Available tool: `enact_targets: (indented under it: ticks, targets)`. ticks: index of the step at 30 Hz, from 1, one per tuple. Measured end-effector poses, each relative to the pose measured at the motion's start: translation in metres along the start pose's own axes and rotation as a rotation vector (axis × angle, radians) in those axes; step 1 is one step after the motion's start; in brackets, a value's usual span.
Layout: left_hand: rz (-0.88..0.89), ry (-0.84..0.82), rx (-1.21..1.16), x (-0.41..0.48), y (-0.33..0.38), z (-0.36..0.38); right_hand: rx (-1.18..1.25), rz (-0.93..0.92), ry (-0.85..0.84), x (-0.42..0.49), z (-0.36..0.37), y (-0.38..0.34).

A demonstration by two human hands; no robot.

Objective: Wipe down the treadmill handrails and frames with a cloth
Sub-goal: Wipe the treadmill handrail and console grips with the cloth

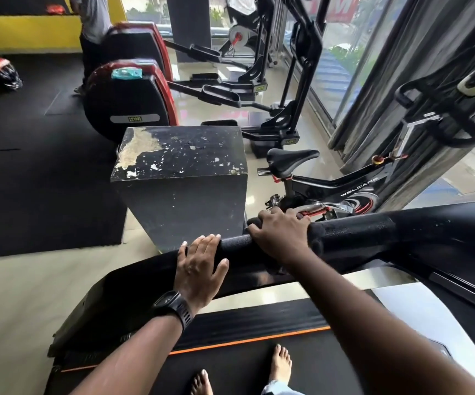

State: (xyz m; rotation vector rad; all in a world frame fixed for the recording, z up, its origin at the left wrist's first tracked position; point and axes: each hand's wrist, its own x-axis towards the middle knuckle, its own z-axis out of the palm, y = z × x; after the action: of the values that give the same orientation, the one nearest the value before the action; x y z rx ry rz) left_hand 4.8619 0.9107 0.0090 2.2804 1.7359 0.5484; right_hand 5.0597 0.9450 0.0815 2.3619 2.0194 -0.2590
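Note:
The treadmill's black foam handrail (356,232) runs across the middle of the view, from lower left up to the console on the right. My left hand (199,269), with a black watch on the wrist, rests on the rail's left end with its fingers laid straight over the top. My right hand (280,235) grips the rail just to the right, fingers curled over its far side. No cloth shows in either hand. Below lie the black side frame (110,306) and the belt (244,363), where my bare feet stand.
A worn black box (179,155) stands just beyond the rail. A spin bike (330,183) is to its right, by the curtained window. Red and black ellipticals (128,101) stand further back, with a person (93,24) behind them.

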Motion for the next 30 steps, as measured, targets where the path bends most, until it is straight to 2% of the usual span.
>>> enact_targets:
  ticks: [2,5,7,9,10,12,14,15,18,20,22,24,25,28,30]
  targets:
    - [0.003,0.006,0.002,0.000,0.002,0.001,-0.044,0.021,0.130,-0.028,0.017,-0.005]
    - [0.009,0.017,0.008,0.002,0.007,0.003,-0.031,-0.081,0.233,-0.050,0.036,-0.015]
    - [0.024,0.019,0.010,0.003,0.010,0.003,-0.038,-0.195,0.211,-0.039,0.031,-0.013]
    - [0.037,0.012,0.011,0.004,0.013,0.004,-0.048,-0.271,0.094,-0.021,0.013,-0.007]
    - [0.040,0.003,0.012,0.004,0.014,0.004,-0.037,-0.255,0.044,-0.011,0.005,-0.002]
    - [0.040,-0.003,0.015,0.005,0.017,0.004,0.004,-0.100,0.026,-0.002,-0.001,0.008]
    - [0.039,-0.005,0.008,0.006,0.020,0.003,-0.007,0.043,0.118,-0.018,0.007,0.010]
    - [0.039,-0.007,0.003,0.006,0.021,0.003,-0.015,0.045,0.187,-0.032,0.017,0.008]
    - [0.049,-0.010,0.035,0.005,0.022,0.004,-0.002,-0.118,0.318,-0.061,0.043,0.003]
    - [0.053,-0.008,0.042,0.004,0.022,0.005,-0.001,-0.214,0.274,-0.049,0.035,0.005]
    - [0.059,-0.010,0.048,0.004,0.022,0.005,-0.039,-0.269,0.150,-0.026,0.015,0.007]
    - [0.061,-0.017,0.054,0.004,0.023,0.004,-0.017,-0.208,0.024,-0.005,-0.002,0.014]
    - [0.061,-0.021,0.050,0.004,0.024,0.004,0.011,-0.120,0.018,0.000,-0.004,0.019]
    - [0.060,-0.032,0.029,0.004,0.029,0.001,-0.001,0.082,0.166,-0.026,0.010,0.022]
    - [0.060,-0.036,0.031,0.005,0.032,0.002,-0.001,0.025,0.277,-0.054,0.031,0.012]
